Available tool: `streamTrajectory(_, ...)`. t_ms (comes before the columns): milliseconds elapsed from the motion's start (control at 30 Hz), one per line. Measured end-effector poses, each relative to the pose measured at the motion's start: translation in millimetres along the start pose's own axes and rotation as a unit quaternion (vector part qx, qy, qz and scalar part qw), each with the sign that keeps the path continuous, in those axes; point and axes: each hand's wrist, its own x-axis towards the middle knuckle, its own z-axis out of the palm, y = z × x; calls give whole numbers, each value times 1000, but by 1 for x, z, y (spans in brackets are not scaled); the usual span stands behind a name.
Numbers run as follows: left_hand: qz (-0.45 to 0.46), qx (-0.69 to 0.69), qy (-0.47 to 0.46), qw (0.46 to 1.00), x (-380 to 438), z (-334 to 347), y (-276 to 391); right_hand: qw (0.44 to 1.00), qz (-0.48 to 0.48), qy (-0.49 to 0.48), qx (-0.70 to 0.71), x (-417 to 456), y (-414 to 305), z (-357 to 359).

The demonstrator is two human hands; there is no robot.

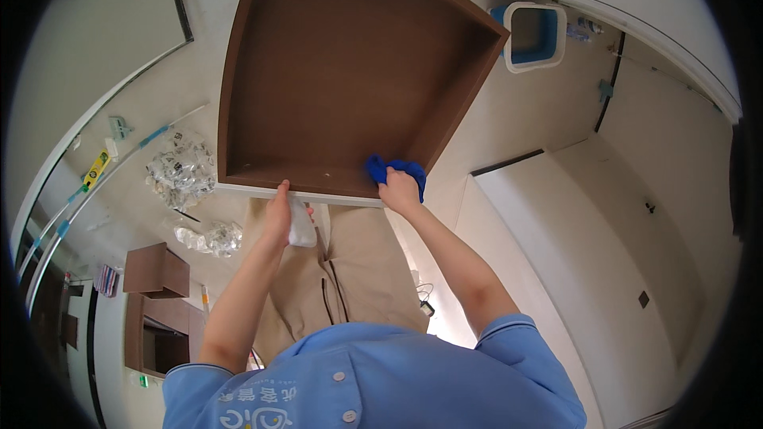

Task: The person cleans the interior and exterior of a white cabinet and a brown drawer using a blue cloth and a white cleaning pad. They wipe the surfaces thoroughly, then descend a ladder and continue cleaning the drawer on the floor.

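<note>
A brown open drawer box (340,77) with a white front panel (340,198) extends away in front of me, its front edge close to my thighs. My right hand (399,192) grips a crumpled blue cloth (411,170), pressed on the near right corner of the drawer. At the front edge, left of the middle, my left hand (279,214) has its thumb over the rim. In the same hand sits a white pad (302,223), perhaps a sponge or folded cloth; its far side is hidden. Small pale specks lie on the drawer's inside near the front.
A blue and white bucket (536,65) stands beyond the drawer's right corner. Crumpled clear plastic (182,170) and more wrapping (211,238) lie on the left floor. Long poles (113,164), a yellow tool (96,170) and a brown box (156,271) are at left.
</note>
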Motion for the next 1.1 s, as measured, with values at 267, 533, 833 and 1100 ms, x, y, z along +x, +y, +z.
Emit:
streamTrajectory(267,30,58,-11,998,-7,-2,-2,982,38,3,187,11,-74,5)
streamTrajectory(533,242,193,18,951,-10,-7,-21,956,-42,-79,280,47,-203,5)
streamTrajectory(833,241,220,-60,943,3,-18,-39,719,237,-30,653,60,-287,41)
streamTrajectory(1100,91,111,-65,988,27,-25,-54,371,361,-13,855,83,-305,29)
